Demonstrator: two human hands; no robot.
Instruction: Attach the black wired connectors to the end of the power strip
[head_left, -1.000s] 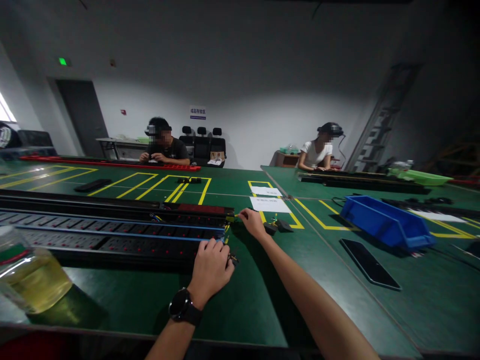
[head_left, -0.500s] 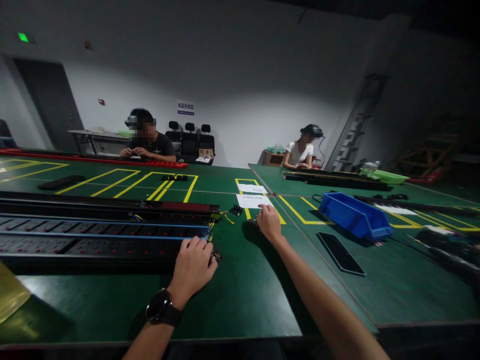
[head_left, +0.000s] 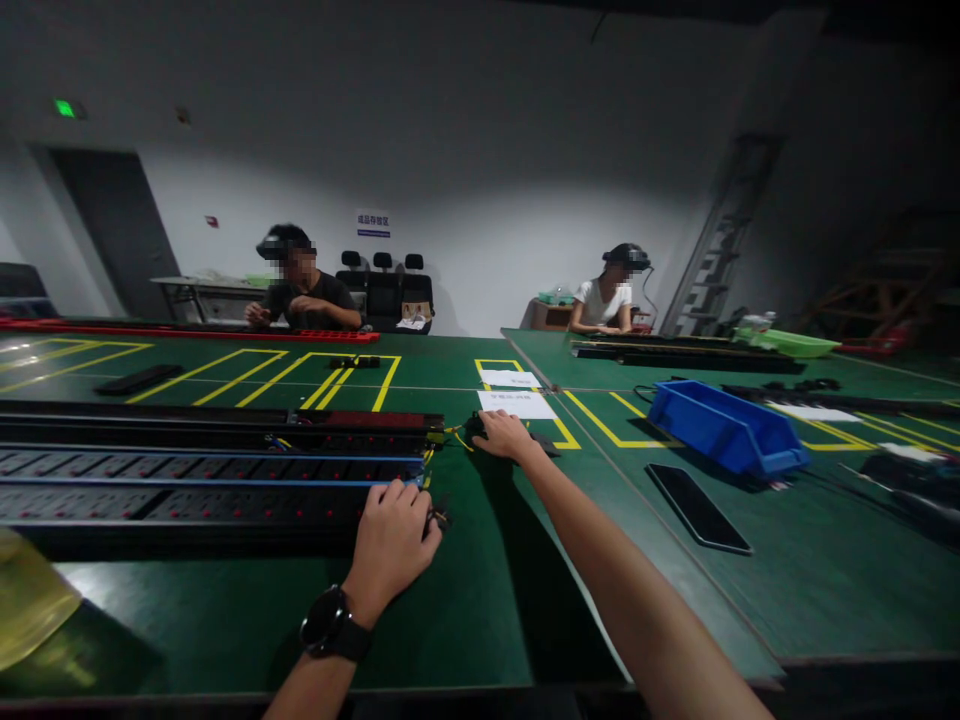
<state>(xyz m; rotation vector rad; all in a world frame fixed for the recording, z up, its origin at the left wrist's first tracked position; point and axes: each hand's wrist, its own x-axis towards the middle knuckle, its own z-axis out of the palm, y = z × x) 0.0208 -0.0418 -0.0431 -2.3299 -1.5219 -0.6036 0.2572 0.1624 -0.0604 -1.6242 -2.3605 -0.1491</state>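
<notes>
Several black strips lie along the desk's near edge. The left hand, fingers curled, rests over their right ends; the right hand covers a small black part farther from that edge. Neither grip can be told. Rightward lie a phone and blue bin.

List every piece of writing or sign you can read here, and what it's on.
"成品存放区": wall sign; the smaller line beneath is too blurred to read.
Green lit sign: too blurred to read.
Far white sheet and near white sheet on the table: print visible, too blurred to read.
Black strips beside the left hand: no lettering can be made out.
</notes>
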